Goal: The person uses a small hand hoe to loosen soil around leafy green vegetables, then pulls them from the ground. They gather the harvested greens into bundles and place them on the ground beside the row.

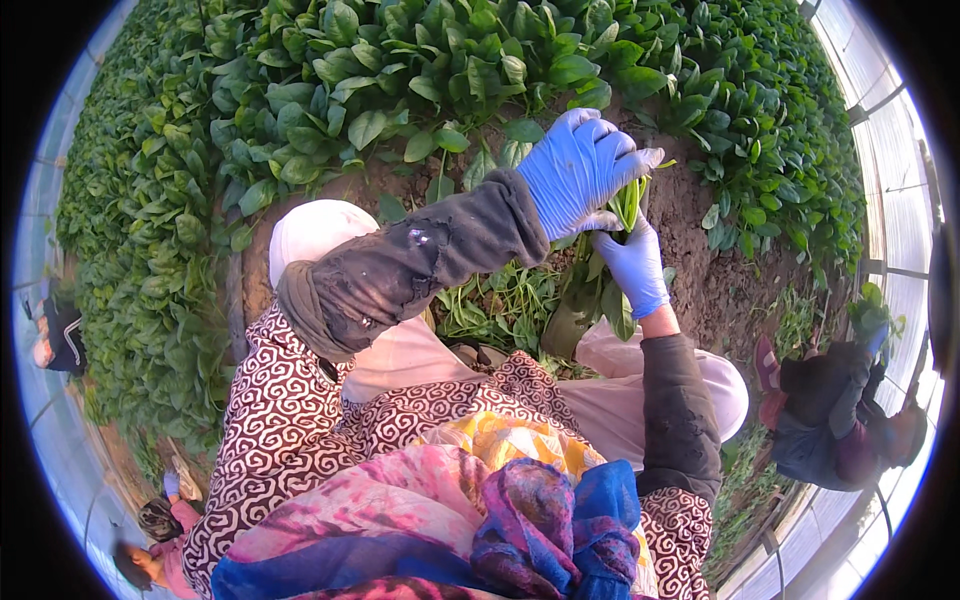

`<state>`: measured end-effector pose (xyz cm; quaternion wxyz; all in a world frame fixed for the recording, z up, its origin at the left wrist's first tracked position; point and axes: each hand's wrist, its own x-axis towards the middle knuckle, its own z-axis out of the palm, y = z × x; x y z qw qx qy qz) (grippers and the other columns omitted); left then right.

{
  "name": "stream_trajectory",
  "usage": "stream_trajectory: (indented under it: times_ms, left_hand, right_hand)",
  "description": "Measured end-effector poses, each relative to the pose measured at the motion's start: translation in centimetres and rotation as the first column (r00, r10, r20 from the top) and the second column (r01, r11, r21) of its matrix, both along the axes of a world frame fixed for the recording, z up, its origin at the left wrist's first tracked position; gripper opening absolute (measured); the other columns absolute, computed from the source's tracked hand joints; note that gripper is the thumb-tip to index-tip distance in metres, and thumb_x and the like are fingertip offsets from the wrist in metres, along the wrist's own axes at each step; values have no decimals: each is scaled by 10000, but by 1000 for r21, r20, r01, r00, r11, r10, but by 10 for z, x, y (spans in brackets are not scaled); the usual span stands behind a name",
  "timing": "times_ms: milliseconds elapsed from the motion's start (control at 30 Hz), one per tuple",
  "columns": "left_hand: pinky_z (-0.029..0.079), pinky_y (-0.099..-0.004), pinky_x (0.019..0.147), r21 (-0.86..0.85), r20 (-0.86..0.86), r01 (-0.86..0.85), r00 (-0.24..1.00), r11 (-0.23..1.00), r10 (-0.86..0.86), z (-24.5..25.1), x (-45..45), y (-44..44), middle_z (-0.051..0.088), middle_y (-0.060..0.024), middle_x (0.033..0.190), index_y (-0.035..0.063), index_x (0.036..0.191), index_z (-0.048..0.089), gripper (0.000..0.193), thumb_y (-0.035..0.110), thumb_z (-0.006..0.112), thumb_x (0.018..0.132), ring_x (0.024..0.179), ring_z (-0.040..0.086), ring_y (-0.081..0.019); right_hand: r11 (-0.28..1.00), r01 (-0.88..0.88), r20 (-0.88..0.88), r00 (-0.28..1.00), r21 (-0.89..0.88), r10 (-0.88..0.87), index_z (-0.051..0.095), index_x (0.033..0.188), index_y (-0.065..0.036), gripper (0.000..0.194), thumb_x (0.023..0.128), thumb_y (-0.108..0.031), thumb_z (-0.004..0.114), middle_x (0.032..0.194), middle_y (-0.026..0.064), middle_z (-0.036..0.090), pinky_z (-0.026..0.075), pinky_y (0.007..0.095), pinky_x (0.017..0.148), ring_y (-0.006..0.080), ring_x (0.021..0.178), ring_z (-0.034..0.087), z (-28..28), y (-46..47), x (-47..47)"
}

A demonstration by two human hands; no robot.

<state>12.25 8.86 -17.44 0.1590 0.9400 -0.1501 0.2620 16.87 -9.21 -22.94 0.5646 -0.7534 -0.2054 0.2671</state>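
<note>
A bunch of leafy greens that look like spinach (628,204) is turned with its pale stems up and its broad leaves hanging down. My right hand (636,262), in a thin blue glove, grips the bunch from below, around the stems. Over the stem ends arches my left hand (585,176), also gloved in blue, with its thumb and forefinger on either side of them. A thin yellow-green stem sticks out past the left forefinger. The left palm is hidden from above. Loose leaves and stems (502,307) lie on the soil between my knees.
Dense rows of growing greens (465,60) stand ahead and along the left. Bare soil (686,202) runs to the right of my hands. A crouching person (840,427) holds greens at the right, near the plastic greenhouse wall (874,150). Other people (169,536) are at the left rim.
</note>
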Motion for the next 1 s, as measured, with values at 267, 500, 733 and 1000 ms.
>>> stream_trajectory:
  times_ms: [267, 500, 733, 1000]
  left_hand:
    - [472, -372, 843, -298, 118, 36, 993, 954, 0, -3, 5, 6, 614, -35, 862, 109, 987, 681, 242, 182, 727, 761, 820, 594, -214]
    - [495, -327, 761, -542, -224, -56, 971, 838, -80, -9, 14, 23, 650, -101, 879, 34, 950, 676, 303, 307, 712, 824, 830, 631, -252]
    - [505, -312, 704, -552, -344, -113, 933, 826, -102, -23, 6, 3, 664, -95, 809, 24, 885, 687, 244, 235, 754, 783, 744, 631, -234]
    - [479, -308, 591, -763, -213, -211, 975, 611, 71, -15, 17, 32, 635, -149, 663, 4, 834, 692, 340, 337, 746, 790, 562, 592, -213]
  right_hand:
    - [923, 92, 479, 871, -374, 108, 284, 1454, -81, 863, 681, -145, 662, 889, 196, 657, 519, 419, 726, 361, 802, 647, -6, -13, 4]
    - [800, 208, 692, 648, -563, 318, 241, 1477, -97, 955, 631, -150, 680, 889, 113, 605, 464, 425, 776, 307, 831, 586, 21, -12, -1]
    - [757, 262, 743, 533, -599, 404, 232, 1482, -109, 968, 631, -160, 690, 869, 112, 600, 459, 434, 783, 305, 837, 586, 22, -9, 2]
    - [973, 213, -40, 977, 87, -210, 393, 1386, -32, 674, 743, -14, 591, 1076, 73, 634, 489, 309, 865, 169, 974, 613, -3, -43, 25]
